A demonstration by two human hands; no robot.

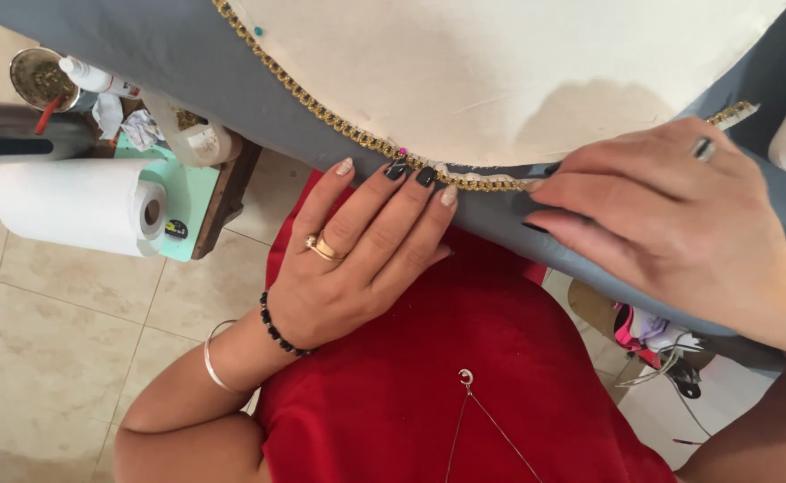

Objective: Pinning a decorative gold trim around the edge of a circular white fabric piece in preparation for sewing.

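A gold bead trim [321,112] runs along the curved edge of a cream fabric panel [500,72] laid over grey cloth [187,63]. A pink-headed pin [403,151] sticks in the trim. My left hand [357,255] lies flat with its fingertips pressing the grey cloth just below the trim, wearing a gold ring, a black bead bracelet and a silver bangle. My right hand [661,215] rests on the grey cloth to the right, fingertips pinching at the trim, a ring on one finger. Below both hands is my red garment [429,385].
A paper towel roll [75,206] lies on a mint-green stand [187,201] at the left, with a white bottle [97,79], a metal cup [39,79] and crumpled paper. The floor is beige tile [44,358]. Cables and coloured items [652,344] sit at the lower right.
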